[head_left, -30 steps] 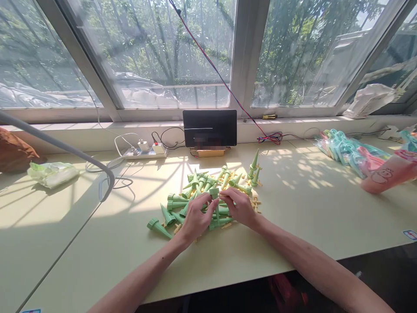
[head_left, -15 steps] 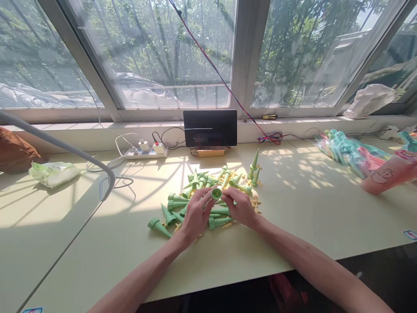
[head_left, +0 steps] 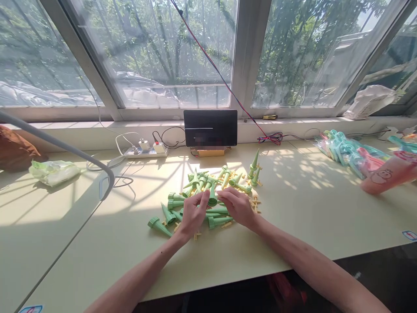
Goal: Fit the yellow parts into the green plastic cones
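Note:
My left hand [head_left: 194, 214] pinches a green cone-shaped plant watering spike [head_left: 213, 196] between thumb and fingers, its tip up and its wide end down. At the spike's right side, my right hand [head_left: 239, 206] has its fingertips pressed together on a small pale-yellow valve piece, mostly hidden by the fingers. Around and beneath both hands lies a loose pile of green spikes [head_left: 159, 226] and yellow valve pieces [head_left: 256, 203]. Two spikes with valves fitted, one of them the tall spike [head_left: 254, 163], stand upright at the pile's back right.
Behind the pile a dark tablet [head_left: 210, 128] leans on a small box. A power strip [head_left: 146, 152] with cables lies to its left. A grey curved tube [head_left: 81, 152] crosses the left side. On the right are bagged teal items [head_left: 342, 148] and a pink cup [head_left: 389, 174].
My left hand has turned the spike from its open end facing me to tip up, lowering it slightly. My right hand stays close, with its fingertips at the spike's side.

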Action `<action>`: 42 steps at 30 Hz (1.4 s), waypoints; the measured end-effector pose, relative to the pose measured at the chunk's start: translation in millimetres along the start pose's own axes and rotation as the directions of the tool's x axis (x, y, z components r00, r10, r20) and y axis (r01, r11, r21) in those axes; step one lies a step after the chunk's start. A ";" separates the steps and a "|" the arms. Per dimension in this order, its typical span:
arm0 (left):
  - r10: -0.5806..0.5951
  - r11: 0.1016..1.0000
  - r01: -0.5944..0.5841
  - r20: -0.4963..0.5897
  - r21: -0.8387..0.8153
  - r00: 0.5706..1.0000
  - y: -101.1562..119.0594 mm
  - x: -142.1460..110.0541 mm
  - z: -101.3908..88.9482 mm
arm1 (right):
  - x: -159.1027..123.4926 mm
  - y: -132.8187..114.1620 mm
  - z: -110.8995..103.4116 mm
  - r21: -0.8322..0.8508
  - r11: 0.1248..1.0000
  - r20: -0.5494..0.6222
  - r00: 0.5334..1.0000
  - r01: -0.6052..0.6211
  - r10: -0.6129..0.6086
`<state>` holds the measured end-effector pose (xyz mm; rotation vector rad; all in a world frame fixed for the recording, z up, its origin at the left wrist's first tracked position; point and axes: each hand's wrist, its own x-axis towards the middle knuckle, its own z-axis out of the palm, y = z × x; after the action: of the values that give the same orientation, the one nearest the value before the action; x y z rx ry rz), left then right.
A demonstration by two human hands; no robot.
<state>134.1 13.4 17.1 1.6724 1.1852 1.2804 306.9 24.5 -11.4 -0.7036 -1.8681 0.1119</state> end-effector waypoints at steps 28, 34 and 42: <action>0.375 0.883 -0.400 0.146 0.246 0.916 -15.3 3.4 -3.1 | -4.0 5.3 -2.5 -0.014 0.993 0.005 0.993 -0.114 0.114; 0.465 0.829 -0.483 0.131 0.282 0.875 -19.5 6.0 -5.0 | -1.7 2.3 -4.3 -0.012 0.993 0.026 0.992 -0.120 0.120; 0.525 0.774 -0.498 0.043 0.390 0.850 -16.7 5.9 -2.6 | 1.3 0.8 -3.1 -0.026 0.993 -0.026 0.993 -0.117 0.116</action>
<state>128.1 24.5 4.3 2.3878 1.1101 1.4989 309.6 25.0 -9.4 -0.8294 -1.8085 0.1523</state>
